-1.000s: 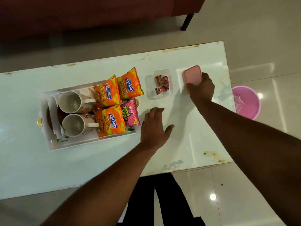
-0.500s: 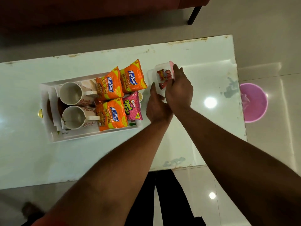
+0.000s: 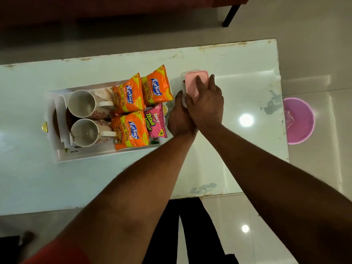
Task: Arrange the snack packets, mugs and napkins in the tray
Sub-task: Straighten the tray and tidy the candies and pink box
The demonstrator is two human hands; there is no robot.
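Observation:
A white tray [image 3: 85,155] on the table holds two white mugs [image 3: 83,103] [image 3: 85,132] lying on their sides over white napkins [image 3: 61,111]. Beside them lie three orange Kurkure packets [image 3: 127,94] [image 3: 156,85] [image 3: 129,130] and a pink Bingo packet [image 3: 155,121]. Right of the tray stands a small clear box with a pink lid [image 3: 193,80]. My right hand [image 3: 205,100] lies flat on the lid, pressing it down. My left hand [image 3: 180,115] grips the box's near left side, partly under the right hand. The box's contents are hidden.
The white table [image 3: 238,73] has chipped edges; its right edge is close to the box. A pink bucket [image 3: 299,121] stands on the tiled floor to the right. A dark red sofa [image 3: 95,12] runs along the far side. A brass knob [image 3: 44,126] sticks out of the tray's left end.
My right hand carried the pink lid from the table's right side onto the clear box and now presses it down. My left hand moved up to hold the box.

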